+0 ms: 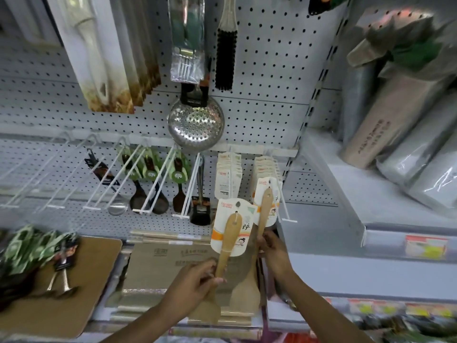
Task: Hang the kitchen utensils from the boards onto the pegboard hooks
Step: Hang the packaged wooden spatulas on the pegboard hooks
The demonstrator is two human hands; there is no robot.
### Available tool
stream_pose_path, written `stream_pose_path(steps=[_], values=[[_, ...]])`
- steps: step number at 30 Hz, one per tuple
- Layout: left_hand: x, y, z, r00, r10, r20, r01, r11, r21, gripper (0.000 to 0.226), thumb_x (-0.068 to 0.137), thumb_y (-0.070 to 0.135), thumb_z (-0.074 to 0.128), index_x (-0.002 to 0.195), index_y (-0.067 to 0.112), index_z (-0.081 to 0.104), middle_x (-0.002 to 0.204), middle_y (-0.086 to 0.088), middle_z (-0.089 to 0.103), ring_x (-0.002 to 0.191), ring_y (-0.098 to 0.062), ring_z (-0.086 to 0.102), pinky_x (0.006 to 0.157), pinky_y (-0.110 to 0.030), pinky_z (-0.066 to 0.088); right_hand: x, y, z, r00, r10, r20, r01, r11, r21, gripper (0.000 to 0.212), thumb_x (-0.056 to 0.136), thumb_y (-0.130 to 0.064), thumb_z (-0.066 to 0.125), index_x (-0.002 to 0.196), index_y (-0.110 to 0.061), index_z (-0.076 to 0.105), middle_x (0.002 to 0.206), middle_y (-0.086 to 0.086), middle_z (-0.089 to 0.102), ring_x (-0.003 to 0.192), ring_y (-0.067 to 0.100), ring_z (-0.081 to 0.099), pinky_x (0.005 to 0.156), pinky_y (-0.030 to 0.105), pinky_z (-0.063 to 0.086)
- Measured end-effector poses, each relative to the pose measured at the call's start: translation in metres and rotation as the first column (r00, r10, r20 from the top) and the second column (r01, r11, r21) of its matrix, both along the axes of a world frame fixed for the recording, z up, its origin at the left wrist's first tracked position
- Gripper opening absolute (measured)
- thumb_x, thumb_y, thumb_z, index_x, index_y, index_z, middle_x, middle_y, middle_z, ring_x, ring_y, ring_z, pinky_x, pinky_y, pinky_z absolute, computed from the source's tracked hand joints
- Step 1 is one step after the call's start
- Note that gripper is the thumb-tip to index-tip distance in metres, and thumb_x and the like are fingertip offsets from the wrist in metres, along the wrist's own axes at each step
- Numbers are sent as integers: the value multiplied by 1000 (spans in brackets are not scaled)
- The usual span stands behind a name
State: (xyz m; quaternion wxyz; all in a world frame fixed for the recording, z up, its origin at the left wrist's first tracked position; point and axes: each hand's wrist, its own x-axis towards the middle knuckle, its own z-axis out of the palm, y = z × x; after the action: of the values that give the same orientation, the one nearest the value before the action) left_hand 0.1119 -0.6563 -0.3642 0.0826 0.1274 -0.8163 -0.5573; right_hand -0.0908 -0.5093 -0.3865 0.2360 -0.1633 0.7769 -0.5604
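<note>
My left hand (195,280) grips the handle of a wooden spatula (228,243) that carries a white and orange card. My right hand (272,248) holds a second carded wooden spatula (264,209), its card's top hole up at the white peg hook (279,194) on the pegboard (267,78). That hook carries several of the same cards. A brown board (103,263) at the lower left bears green-tagged utensils (32,248) and metal-handled ones. A stack of cardboard-coloured boards (158,266) lies beneath my hands.
Hooks to the left carry dark spoons with green tags (150,184), a black turner (200,206) and a ladle. A perforated steel skimmer (195,122), a brush (226,50) and packaged items hang higher. Wrapped packages (395,125) lean on the right shelf. Several far-left hooks are bare.
</note>
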Motion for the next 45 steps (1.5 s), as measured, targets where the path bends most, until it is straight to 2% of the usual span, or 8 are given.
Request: stream_pose_path(steps=[4, 12, 16, 22, 28, 31, 37, 45], values=[[-1, 2, -6, 1000, 11, 5, -11, 999, -30, 5, 92, 20, 68, 97, 18, 67, 93, 10, 77, 93, -7, 73, 88, -41, 58, 3, -4, 1, 989, 33, -144, -33, 999, 6, 41, 89, 5, 57, 124, -15, 52, 108, -7, 63, 95, -6, 60, 77, 9, 47], [7, 11, -31, 998, -20, 64, 21, 1000, -15, 8, 94, 29, 66, 100, 24, 64, 97, 9, 77, 94, -11, 73, 88, -43, 58, 58, 11, 8, 884, 454, 109, -450, 891, -62, 56, 66, -20, 83, 118, -20, 64, 117, -8, 71, 115, 10, 62, 100, 31, 50], [13, 19, -40, 996, -18, 87, 17, 1000, 16, 16, 93, 20, 66, 106, 28, 65, 95, 11, 77, 93, -8, 74, 87, -38, 59, 80, 7, 12, 937, 333, 106, -319, 939, -130, 37, 73, -35, 80, 104, -16, 73, 99, 2, 76, 92, 16, 71, 84, 35, 57], [16, 35, -44, 992, 43, 120, -62, 985, 160, 34, 93, 16, 66, 110, 45, 63, 96, 4, 78, 90, -16, 74, 84, -34, 60, 93, -4, 20, 976, 202, 75, -190, 971, -142, 15, 83, -6, 74, 86, -21, 74, 81, 4, 77, 71, 13, 69, 65, 24, 54], [25, 29, -63, 977, 83, 197, -116, 980, 160, 10, 86, 32, 70, 96, 36, 71, 96, 5, 76, 83, -31, 74, 78, -47, 60, 99, -10, 14, 979, 167, 118, -147, 976, -161, 7, 81, -5, 76, 86, -9, 76, 78, 14, 76, 72, 25, 69, 68, 42, 55], [29, 26, -73, 968, 93, 235, -130, 981, 146, 8, 87, 27, 73, 92, 34, 73, 94, 3, 75, 79, -34, 72, 76, -44, 60, 99, -11, 12, 976, 159, 148, -131, 974, -182, 12, 81, -4, 75, 92, -6, 75, 81, 14, 76, 76, 26, 70, 69, 37, 57], [34, 27, -82, 959, 108, 262, -152, 976, 154, 6, 86, 22, 75, 88, 27, 73, 87, -4, 72, 63, -13, 62, 66, -24, 46, 102, -10, 7, 979, 150, 141, -122, 975, -188, 13, 79, -8, 78, 92, -11, 76, 81, 10, 77, 82, 35, 72, 74, 44, 59], [32, 28, -81, 963, 144, 227, -182, 971, 155, 12, 87, 19, 74, 88, 31, 73, 76, 10, 70, 56, -8, 56, 60, -20, 42, 100, -14, 7, 981, 116, 155, -79, 972, -223, 9, 81, -6, 76, 88, -9, 74, 77, 10, 76, 76, 27, 73, 71, 36, 59]])
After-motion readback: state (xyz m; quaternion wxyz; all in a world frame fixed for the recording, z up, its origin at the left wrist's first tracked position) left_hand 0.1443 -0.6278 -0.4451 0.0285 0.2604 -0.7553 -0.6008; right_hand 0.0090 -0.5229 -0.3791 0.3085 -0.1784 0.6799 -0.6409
